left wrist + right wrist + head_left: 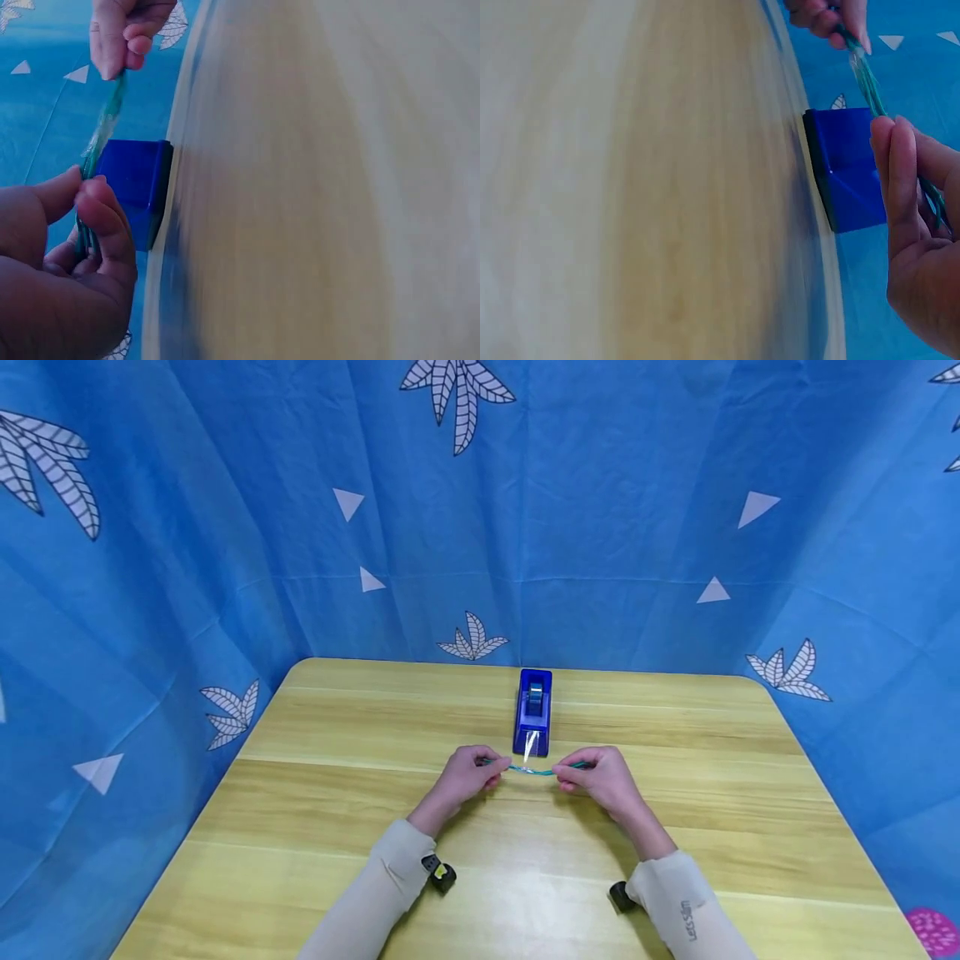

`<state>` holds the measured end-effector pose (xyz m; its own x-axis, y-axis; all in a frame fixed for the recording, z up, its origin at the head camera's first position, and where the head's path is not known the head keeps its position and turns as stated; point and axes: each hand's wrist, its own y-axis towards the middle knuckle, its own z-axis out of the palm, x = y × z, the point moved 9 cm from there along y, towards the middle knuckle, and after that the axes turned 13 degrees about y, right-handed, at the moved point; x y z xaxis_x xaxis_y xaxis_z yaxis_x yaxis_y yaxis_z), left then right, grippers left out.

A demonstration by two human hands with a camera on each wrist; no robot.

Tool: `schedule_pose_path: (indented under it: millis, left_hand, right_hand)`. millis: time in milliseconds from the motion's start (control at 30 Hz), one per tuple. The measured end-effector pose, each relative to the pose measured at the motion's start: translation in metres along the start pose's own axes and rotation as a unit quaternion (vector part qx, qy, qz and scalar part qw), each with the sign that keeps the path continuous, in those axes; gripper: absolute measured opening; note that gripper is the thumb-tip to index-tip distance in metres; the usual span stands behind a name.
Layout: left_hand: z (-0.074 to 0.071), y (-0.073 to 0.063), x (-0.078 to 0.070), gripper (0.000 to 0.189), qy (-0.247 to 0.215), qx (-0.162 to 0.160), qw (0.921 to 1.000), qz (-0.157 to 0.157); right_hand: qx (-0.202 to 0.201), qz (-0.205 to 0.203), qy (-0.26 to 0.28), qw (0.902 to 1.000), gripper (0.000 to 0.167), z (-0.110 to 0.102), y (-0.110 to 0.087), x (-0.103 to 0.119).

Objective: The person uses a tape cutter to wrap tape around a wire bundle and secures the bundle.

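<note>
Surface (315, 852) in wood grain, blue leaf-print curtain (600, 485) behind, hands (467, 772) (602, 774) pinching green strands (540, 772), tape roll (536, 697) in head view only

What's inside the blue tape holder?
A roll of tape sits inside the blue tape holder. I can see its top, but the holder's sides cover the bottom.

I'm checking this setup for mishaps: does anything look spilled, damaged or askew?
Nothing stands out. The dispenser sits upright on the table, tape runs from it to the green strands, and the left grip and right grip pinch the strands either side of the tape. No spill or damage shows.
</note>
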<state>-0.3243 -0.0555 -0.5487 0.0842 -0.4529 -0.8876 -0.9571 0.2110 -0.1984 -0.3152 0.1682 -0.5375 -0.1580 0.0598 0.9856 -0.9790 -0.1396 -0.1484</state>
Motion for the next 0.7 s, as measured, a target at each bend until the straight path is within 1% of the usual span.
schedule_pose_path:
  millis: [133,267,333,500,633,700]
  left_hand:
    - [0.001,0.0,-0.002,0.017,-0.02,0.001,0.9998,0.003]
    - [-0.001,-0.002,-0.008,0.013,-0.013,-0.015,0.9995,0.023]
    - [-0.002,-0.002,-0.01,0.013,-0.005,-0.022,0.9992,0.032]
    - [-0.004,-0.002,-0.012,0.012,0.016,-0.035,0.9982,0.047]
    - [-0.006,-0.003,-0.014,0.011,0.025,-0.04,0.9974,0.054]
    - [-0.007,-0.004,-0.016,0.01,0.03,-0.042,0.997,0.057]
  right_hand:
    - [-0.008,-0.007,-0.009,0.9999,0.017,0.001,-0.001,0.003]
    - [-0.002,-0.003,-0.011,0.9999,0.018,0.003,-0.001,0.003]
    - [0.009,0.001,-0.015,0.9998,0.021,0.005,-0.001,0.001]
    - [0.029,0.023,-0.026,0.999,0.027,0.011,0.0,0.0]
    - [0.029,0.042,-0.045,0.9977,0.026,0.012,0.003,0.002]
    - [0.038,0.057,-0.054,0.9962,0.026,0.013,0.004,0.001]
